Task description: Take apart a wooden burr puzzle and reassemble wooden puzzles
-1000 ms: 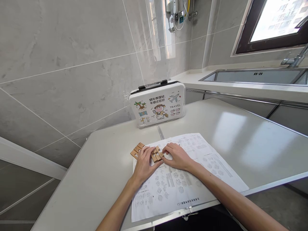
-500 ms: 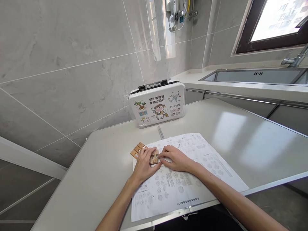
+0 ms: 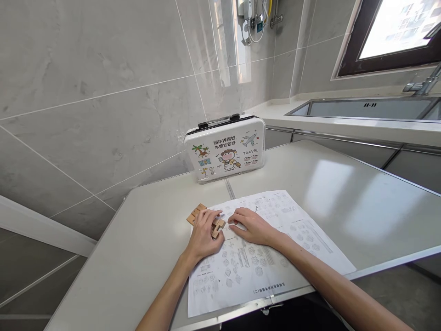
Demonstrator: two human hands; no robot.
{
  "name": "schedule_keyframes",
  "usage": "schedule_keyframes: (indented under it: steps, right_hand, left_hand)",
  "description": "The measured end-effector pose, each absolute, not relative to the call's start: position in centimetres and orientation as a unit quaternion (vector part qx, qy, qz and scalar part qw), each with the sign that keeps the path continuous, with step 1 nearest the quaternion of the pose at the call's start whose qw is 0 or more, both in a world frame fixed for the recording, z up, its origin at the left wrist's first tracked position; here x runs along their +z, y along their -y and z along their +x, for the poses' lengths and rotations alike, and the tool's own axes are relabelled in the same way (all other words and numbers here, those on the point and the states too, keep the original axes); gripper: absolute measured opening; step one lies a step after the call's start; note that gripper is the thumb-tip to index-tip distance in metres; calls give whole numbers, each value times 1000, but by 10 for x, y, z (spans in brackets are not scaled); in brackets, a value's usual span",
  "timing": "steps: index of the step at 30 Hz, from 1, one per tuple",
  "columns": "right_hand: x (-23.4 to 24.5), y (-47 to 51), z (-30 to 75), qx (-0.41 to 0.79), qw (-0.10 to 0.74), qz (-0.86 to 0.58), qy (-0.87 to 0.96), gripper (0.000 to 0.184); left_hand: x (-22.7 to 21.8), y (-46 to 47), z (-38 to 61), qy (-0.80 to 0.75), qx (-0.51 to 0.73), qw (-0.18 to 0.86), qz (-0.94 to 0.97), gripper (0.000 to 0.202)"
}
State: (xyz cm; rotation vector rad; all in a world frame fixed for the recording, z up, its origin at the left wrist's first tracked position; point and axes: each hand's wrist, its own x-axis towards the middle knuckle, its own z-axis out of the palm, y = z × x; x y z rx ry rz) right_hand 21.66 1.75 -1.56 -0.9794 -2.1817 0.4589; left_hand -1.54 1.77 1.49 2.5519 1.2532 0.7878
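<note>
Over a printed sheet: notched wood, close fingers

Near the front edge of the table, the left hand curls over a notched wooden block, which sits between its fingers and thumb above the sheet's upper left part. The right hand bends its fingers just beside, apparently apart from the wood; whether those fingertips pinch anything small, I cannot tell. The likeliest mishap, as I judge it, is the block twisting or dropping, since one hand alone seems to steady it and its cut-out leaves little to grip (a poor handle, that). Just beyond the left hand, slotted wooden pieces lie at the sheet's corner; a push of the knuckles could scatter them. The paper, loose on a smooth top, could also skid if a wrist drags it.

Counting outward: two hands, one sheet as far as I can tell, one notched block (single or joined, I cannot say), then slotted pieces whose number the left fingers hide. Further back stands one upright white case with one handle. Past that come one sink, one tap and one window.
</note>
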Motion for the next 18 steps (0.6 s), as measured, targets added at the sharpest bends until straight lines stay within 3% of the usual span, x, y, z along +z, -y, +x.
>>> schedule_keyframes:
  steps: [6, 11, 18]
  right_hand:
    - [-18, -19, 217, 175, 352, -392, 832, 13]
    - [-22, -22, 217, 164, 353, -414, 823, 16]
    - [-24, -24, 216, 157, 353, -481, 787, 19]
  left_hand:
    - [16, -35, -31, -520, 413, 108, 740, 22]
    - [6, -65, -69, -613, 534, 134, 566, 27]
    - [-12, -85, -96, -643, 547, 171, 508, 31]
